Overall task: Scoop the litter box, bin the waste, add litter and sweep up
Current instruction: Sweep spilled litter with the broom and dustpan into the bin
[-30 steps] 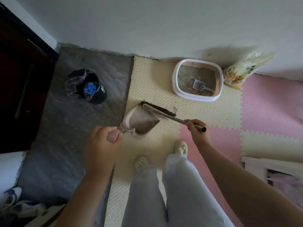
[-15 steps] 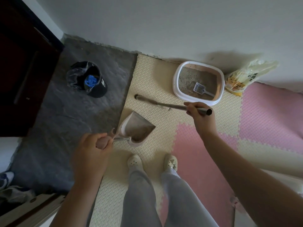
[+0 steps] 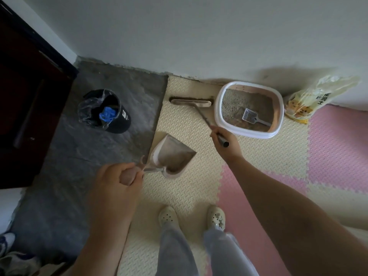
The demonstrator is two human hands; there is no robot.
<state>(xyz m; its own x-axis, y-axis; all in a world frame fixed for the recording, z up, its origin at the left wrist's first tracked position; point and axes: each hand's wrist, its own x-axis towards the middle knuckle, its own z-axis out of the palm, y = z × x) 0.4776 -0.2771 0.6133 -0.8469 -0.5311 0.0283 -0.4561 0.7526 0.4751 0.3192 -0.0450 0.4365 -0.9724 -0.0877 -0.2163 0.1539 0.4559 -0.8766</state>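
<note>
A cream foam mat (image 3: pixel 179 196) with a raised tread pattern covers the floor between the left grip (image 3: pixel 119 176) and the right grip (image 3: pixel 225 144). Its toothed edges lock into pink foam tiles (image 3: pixel 338 152) that lie to the right of the right grip. To the left of the left grip the floor is a grey stone slab (image 3: pixel 69 166), which meets a dark wooden door (image 3: pixel 25 116) further left. A plain white wall (image 3: pixel 199 36) runs beyond both grips. Nearer the person than either grip, two white perforated clogs (image 3: pixel 168 217) stand side by side on the cream foam mat, under grey trousers (image 3: pixel 175 253). A white-and-blue sneaker (image 3: pixel 6 242) lies well apart from the left grip, at the lower left edge.
</note>
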